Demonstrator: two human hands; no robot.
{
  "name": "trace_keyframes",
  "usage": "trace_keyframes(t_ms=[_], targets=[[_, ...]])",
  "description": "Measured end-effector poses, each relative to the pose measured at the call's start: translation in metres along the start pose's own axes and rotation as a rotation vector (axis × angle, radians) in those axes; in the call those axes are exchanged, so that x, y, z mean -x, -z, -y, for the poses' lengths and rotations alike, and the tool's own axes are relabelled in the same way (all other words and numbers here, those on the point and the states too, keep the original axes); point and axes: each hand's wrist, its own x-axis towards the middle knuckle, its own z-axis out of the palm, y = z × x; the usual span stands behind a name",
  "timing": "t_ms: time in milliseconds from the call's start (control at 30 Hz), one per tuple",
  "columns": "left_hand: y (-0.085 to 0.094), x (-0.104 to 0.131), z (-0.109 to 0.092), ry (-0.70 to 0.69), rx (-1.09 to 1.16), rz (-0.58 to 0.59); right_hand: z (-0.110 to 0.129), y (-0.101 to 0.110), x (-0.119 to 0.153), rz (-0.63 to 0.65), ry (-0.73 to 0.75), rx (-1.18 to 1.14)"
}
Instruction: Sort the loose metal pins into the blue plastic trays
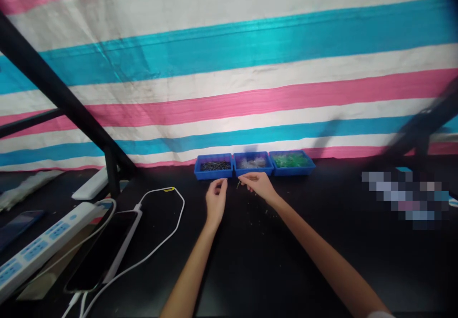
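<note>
While two hands (pixel 216 198) (pixel 263 185) hover, three trays (pixel 214 175) (pixel 253 170) (pixel 292 170) seemingly touch.

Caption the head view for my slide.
Right hand pinches a small thin piece beside the left hand, before three blue trays on a black table.

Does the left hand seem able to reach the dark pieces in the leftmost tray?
Probably yes: the dark pieces lie in an open tray just beyond the left hand, nothing visibly blocking.

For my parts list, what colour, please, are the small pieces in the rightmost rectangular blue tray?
The small pieces are green, seen best in the head view.
</note>
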Motion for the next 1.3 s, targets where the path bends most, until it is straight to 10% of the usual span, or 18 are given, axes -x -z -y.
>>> trace_keyframes(t_ms=[267,667,1300], targets=[[0.008,-0.002,0.003,-0.051,-0.022,-0.11,0.011,-0.031,-0.022,0.12,0.118,-0.248],[0.001,0.002,0.006,-0.116,-0.059,-0.048,-0.007,0.013,-0.004,0.049,0.19,0.947],[-0.011,0.013,0.007,-0.141,-0.195,0.141,-0.005,0.027,-0.003,0.032,-0.022,1.091]])
